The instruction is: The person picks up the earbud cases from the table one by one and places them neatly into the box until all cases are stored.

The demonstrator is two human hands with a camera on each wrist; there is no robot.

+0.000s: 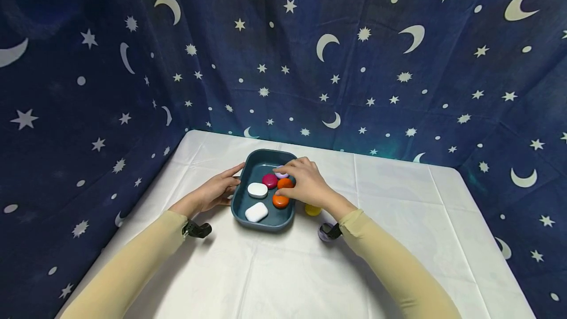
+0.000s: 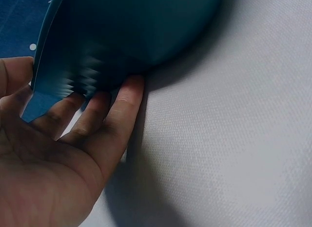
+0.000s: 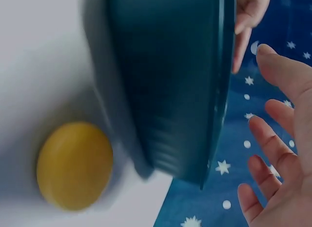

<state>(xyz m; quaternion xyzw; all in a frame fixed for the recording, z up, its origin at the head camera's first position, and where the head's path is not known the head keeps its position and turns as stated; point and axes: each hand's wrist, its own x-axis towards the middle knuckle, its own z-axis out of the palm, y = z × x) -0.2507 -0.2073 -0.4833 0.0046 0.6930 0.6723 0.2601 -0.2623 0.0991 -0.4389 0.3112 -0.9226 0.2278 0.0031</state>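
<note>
A dark blue-green rectangular tray [image 1: 263, 227] sits on the table. It holds smooth rounded pieces: two white ones, a white oval [image 1: 257, 190] and a white rounded rectangle [image 1: 256, 212], a crimson piece [image 1: 269, 181], an orange piece [image 1: 280, 202] with another orange one [image 1: 285, 183] behind it, and a lilac piece [image 1: 281, 174] partly hidden by fingers. My left hand [image 1: 213, 192] touches the tray's left side; in the left wrist view its extended fingers [image 2: 129, 92] rest against the wall. Over the tray's right side hovers my right hand [image 1: 312, 186], fingers loosely bent, nothing seen in it.
A yellow rounded piece [image 1: 312, 209] lies on the table right of the tray, below my right hand. Near the right wrist strap is a lilac disc [image 1: 327, 232], partly covered. White cloth covers the table [image 1: 412, 220]; a starry blue curtain [image 1: 283, 48] hangs behind and at both sides.
</note>
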